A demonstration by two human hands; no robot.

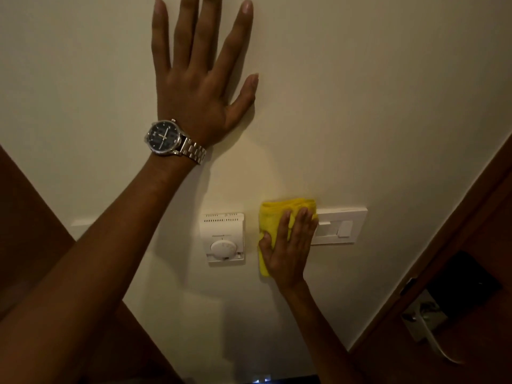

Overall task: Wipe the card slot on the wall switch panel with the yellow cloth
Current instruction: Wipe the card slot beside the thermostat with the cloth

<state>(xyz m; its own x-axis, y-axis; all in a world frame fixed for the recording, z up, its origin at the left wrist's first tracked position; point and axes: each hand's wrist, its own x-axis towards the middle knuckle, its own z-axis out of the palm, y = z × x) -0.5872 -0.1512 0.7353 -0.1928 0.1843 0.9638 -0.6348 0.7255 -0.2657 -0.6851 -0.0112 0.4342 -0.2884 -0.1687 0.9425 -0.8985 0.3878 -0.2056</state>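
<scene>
My right hand (288,245) presses a folded yellow cloth (270,217) flat against the wall, over the left end of the white wall switch panel (342,225). The panel's right part shows, with a slot and a rocker; its left part is hidden under the cloth and my fingers. My left hand (199,76) lies flat on the bare wall high above, fingers spread, holding nothing. A metal wristwatch (169,139) sits on that wrist.
A white thermostat with a round dial (223,238) is mounted just left of the cloth. A brown wooden door frame (432,259) runs diagonally at the right, with a metal door handle (426,325). Dark brown wood shows at the lower left (25,231).
</scene>
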